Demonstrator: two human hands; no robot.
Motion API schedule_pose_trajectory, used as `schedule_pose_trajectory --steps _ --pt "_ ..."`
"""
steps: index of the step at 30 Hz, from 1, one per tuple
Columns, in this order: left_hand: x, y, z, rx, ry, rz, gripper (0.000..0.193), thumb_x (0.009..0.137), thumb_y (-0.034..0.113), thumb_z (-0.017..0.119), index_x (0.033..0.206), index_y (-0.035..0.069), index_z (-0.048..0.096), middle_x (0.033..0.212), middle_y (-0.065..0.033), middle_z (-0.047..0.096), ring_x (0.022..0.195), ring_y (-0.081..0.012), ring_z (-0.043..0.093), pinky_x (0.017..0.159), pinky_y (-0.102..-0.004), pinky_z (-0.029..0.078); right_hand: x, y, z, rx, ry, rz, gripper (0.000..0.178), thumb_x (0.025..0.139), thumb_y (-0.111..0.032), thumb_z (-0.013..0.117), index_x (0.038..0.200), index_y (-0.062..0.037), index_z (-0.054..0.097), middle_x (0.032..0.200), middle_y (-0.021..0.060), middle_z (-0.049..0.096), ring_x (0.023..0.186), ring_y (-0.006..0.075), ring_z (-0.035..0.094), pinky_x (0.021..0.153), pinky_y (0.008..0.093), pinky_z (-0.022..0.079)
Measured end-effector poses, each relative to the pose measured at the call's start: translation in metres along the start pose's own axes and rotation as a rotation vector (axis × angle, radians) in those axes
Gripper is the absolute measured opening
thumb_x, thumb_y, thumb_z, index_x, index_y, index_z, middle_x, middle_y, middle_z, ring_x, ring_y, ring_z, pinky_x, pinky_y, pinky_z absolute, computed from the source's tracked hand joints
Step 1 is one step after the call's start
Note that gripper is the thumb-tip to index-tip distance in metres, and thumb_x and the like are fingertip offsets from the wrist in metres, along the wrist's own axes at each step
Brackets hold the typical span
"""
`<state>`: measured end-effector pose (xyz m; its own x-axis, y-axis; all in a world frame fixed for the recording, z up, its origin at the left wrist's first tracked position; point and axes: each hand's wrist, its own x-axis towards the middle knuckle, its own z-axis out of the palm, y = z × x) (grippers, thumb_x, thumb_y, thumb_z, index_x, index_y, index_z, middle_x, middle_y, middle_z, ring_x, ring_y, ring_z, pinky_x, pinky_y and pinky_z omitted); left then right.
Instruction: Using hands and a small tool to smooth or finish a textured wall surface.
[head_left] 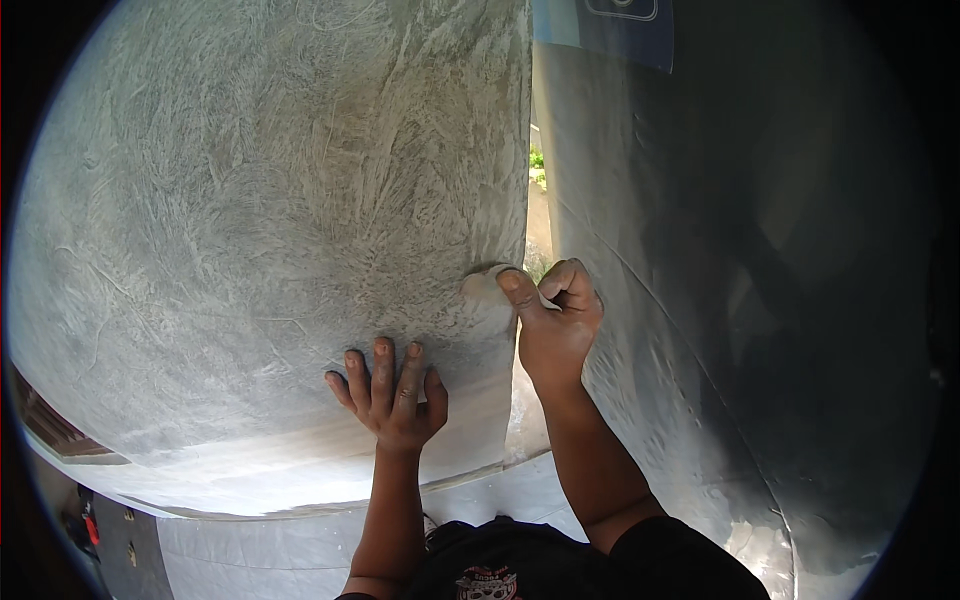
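Observation:
A large grey panel [300,200], dusty and covered in swirling scuff marks, fills the left and middle of the view. My left hand [393,395] lies on its lower part with the fingers spread, holding nothing. At the panel's right edge, my right hand [557,325] is closed, thumb toward the panel and fingers curled. It grips a pale, thin, bent piece [483,288] that lies against the panel beside the thumb. A bit of pale material also shows between thumb and fingers. What the piece is made of I cannot make out.
A dark grey sheet [760,250] hangs along the right, with a blue patch [620,35] at its top. A narrow bright gap [538,215] separates it from the panel. Below the panel runs a grey surface [260,560]. Small red and black items [90,525] are at lower left.

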<state>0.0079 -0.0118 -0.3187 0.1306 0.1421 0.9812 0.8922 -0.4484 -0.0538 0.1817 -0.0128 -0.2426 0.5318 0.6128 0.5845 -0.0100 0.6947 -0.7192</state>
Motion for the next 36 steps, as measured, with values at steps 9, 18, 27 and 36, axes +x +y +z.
schedule_pose_trajectory --steps 9,18,27,36 --pt "-0.002 0.0 -0.002 0.022 -0.021 0.018 0.037 0.085 0.027 0.057 0.119 0.013 0.065 0.142 -0.0132 0.047 0.141 -0.0372 0.026 0.115 -0.0569 0.005 -0.013 0.019 -0.006 -0.089 0.031 -0.078 0.045 0.076 -0.002 0.08 0.069 -0.0116 0.037 0.064 -0.0071 0.035 0.059 0.0032 0.029 0.054 0.0191 0.031" --pt "0.0 -0.001 -0.004 0.027 -0.023 0.05 0.04 0.086 0.028 0.056 0.121 0.01 0.064 0.142 -0.0166 0.047 0.141 -0.0392 0.027 0.115 -0.0572 0.006 -0.036 0.02 -0.012 -0.05 0.018 -0.005 0.045 0.077 0.003 0.078 0.07 -0.0113 0.036 0.067 -0.0075 0.038 0.063 0.001 0.035 0.055 0.0178 0.034" --pt "-0.002 -0.003 -0.003 0.024 -0.029 0.055 0.041 0.086 0.029 0.056 0.122 0.01 0.063 0.142 -0.0159 0.047 0.141 -0.0389 0.026 0.115 -0.057 0.006 -0.038 0.04 -0.019 -0.016 0.0 0.017 0.042 0.078 -0.001 0.078 0.072 -0.0114 0.038 0.067 -0.007 0.036 0.062 0.0027 0.031 0.057 0.0178 0.031" --pt "-0.002 0.001 -0.002 0.002 -0.021 -0.008 0.035 0.084 0.028 0.058 0.116 0.018 0.067 0.142 -0.0096 0.049 0.142 -0.0345 0.027 0.116 -0.0553 0.003 -0.002 0.004 0.001 0.059 0.008 -0.024 0.043 0.077 0.001 0.078 0.071 -0.0107 0.037 0.068 -0.0056 0.036 0.063 0.0042 0.032 0.059 0.0185 0.035"
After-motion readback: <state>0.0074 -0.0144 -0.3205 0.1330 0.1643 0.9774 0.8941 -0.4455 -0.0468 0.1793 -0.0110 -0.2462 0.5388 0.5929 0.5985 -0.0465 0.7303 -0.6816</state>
